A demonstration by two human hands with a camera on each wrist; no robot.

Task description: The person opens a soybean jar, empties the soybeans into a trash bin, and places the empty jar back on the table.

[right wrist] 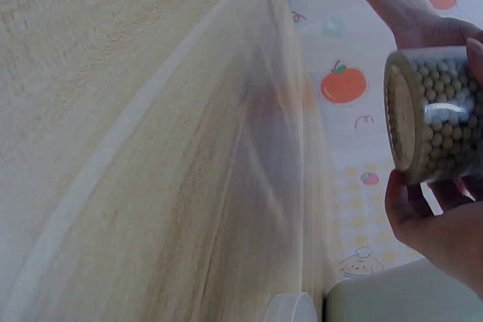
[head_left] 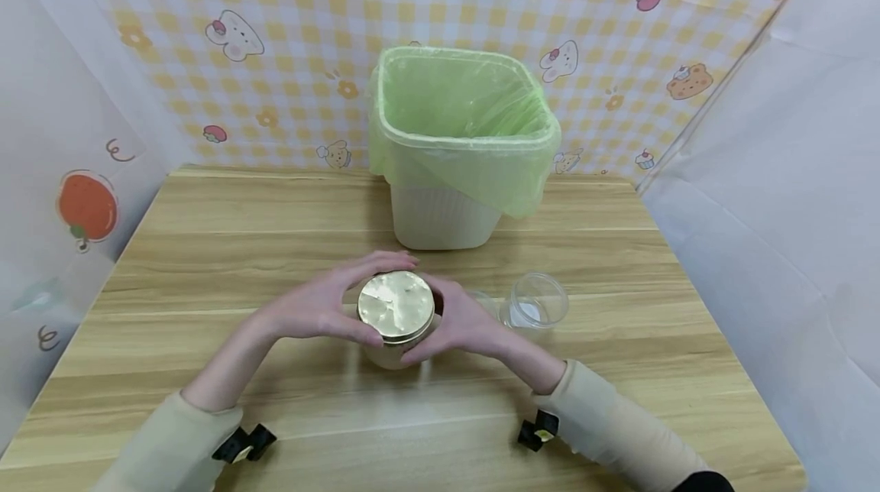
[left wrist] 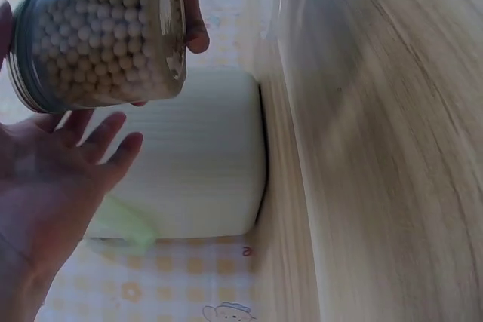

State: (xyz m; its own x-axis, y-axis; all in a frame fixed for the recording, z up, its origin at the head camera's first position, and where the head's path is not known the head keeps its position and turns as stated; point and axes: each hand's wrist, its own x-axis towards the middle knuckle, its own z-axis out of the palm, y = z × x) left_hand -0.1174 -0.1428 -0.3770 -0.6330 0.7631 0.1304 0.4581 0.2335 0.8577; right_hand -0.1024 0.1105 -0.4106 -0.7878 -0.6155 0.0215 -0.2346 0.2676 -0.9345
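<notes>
A clear round jar with a gold lid is packed with small beige balls, which both wrist views show. It is held up off the wooden table, lid upward. My left hand curls its thumb and fingers around the lid end from the left. From the right, my right hand grips the jar's side, its fingers around the glass in the right wrist view. The lid appears to be on the jar.
Behind the hands stands a pale bin lined with a green plastic bag. Right of the right hand is a clear cup, with another clear object partly hidden beside it. Patterned cloth hangs at the back.
</notes>
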